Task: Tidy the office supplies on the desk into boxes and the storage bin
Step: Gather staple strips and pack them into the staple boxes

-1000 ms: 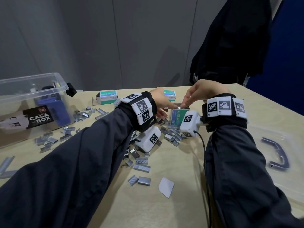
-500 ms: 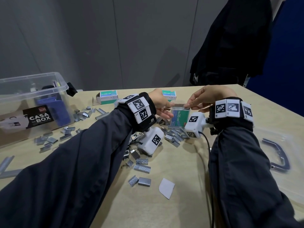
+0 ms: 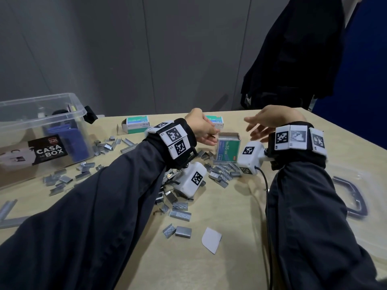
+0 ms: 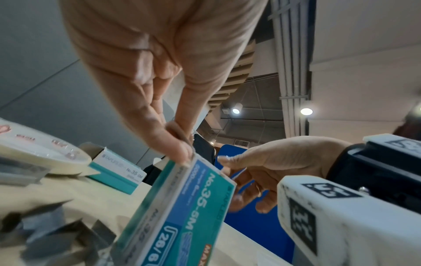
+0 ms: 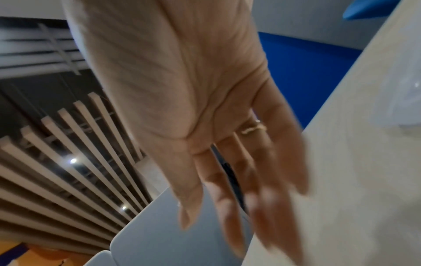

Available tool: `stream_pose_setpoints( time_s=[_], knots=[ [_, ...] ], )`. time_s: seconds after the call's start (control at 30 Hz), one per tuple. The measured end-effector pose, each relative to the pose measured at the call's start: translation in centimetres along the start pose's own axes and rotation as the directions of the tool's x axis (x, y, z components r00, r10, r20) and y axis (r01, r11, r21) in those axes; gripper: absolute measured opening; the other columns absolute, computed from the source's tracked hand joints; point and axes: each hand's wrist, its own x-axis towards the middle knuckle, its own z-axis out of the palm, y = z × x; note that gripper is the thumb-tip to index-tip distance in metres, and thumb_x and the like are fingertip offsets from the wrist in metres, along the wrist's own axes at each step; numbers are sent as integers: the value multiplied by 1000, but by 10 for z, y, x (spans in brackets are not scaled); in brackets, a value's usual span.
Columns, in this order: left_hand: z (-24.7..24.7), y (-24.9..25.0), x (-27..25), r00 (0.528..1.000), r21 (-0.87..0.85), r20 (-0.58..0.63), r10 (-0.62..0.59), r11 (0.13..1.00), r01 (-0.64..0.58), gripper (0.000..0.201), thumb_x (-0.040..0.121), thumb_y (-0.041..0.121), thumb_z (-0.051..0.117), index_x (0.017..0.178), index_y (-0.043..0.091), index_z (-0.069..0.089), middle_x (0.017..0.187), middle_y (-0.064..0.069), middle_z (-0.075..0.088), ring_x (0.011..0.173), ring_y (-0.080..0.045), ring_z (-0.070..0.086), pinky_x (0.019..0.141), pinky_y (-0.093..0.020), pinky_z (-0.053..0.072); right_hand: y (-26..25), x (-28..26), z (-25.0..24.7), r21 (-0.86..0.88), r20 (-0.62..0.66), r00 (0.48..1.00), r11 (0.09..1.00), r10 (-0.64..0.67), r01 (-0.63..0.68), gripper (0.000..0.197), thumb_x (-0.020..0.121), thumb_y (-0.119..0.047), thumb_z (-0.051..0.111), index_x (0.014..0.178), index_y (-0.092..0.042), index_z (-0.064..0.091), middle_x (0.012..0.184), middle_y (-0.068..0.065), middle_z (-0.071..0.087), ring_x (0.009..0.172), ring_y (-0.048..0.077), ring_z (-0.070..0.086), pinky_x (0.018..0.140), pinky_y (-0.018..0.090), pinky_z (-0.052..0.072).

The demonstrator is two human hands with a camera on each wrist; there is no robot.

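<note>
— Tipping is the big risk: the storage bin [image 3: 41,126] sits far left on the desk [image 3: 240,206], well apart from the work, so the trouble centres on the staple box [image 3: 228,148] standing upright with its top open. The left hand [image 3: 201,127] pinches its top corner between thumb and fingertips; a pull sideways could topple it and spill what is inside.

— And the right hand [image 3: 270,122]?

— Released, fingers spread and straight, holding nothing, just beside the box. A careless sweep from it would knock the box too.

— Room to move?

— Little near the box — loose staple strips [image 3: 222,172] crowd its base and lie scattered leftward towards the bin. Two more staple boxes [image 3: 137,124] lie behind. Bare desk opens in front; the right edge of the desk is near the right sleeve.
</note>
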Motion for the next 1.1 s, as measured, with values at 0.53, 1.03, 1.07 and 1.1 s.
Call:
stream_pose_setpoints(
  time_s=[0.53, 1.03, 1.07, 1.1],
  knots=[
    [1, -8, 3, 983, 92, 137, -126, 989, 114, 13, 91, 13, 66, 99, 5, 61, 80, -6, 62, 61, -16, 62, 52, -26, 57, 7, 8, 5, -36, 192, 981, 999, -25, 32, 24, 95, -27, 63, 101, -5, 71, 85, 5, 67, 59, 13, 57, 48, 23, 49],
    [-2, -10, 1, 984, 123, 100, 146, 980, -158, 19, 83, -3, 69, 97, 7, 74, 61, 2, 63, 54, -8, 57, 58, -22, 57, 11, -10, -9, 51, 323, 916, 971, -238, 234, 37, 75, -20, 79, 111, -28, 74, 105, -3, 76, 103, 9, 69, 96, 29, 51],
    [-2, -10, 1, 984, 124, 103, 146, 980, -159, 19, 83, -4, 69, 98, 6, 74, 63, 0, 63, 56, -9, 57, 58, -22, 57, 10, -10, -8, 39, 314, 919, 970, -239, 239, 40, 71, -24, 81, 110, -29, 75, 104, -4, 76, 103, 9, 69, 96, 28, 51],
    [-2, -10, 1, 984, 121, 105, 147, 980, -159, 19, 83, -6, 68, 98, 4, 74, 67, -3, 63, 59, -11, 58, 58, -22, 56, 9, -9, -7, 24, 291, 927, 970, -237, 240, 41, 67, -26, 83, 108, -30, 76, 102, -5, 76, 100, 8, 69, 95, 27, 51]
  ],
)
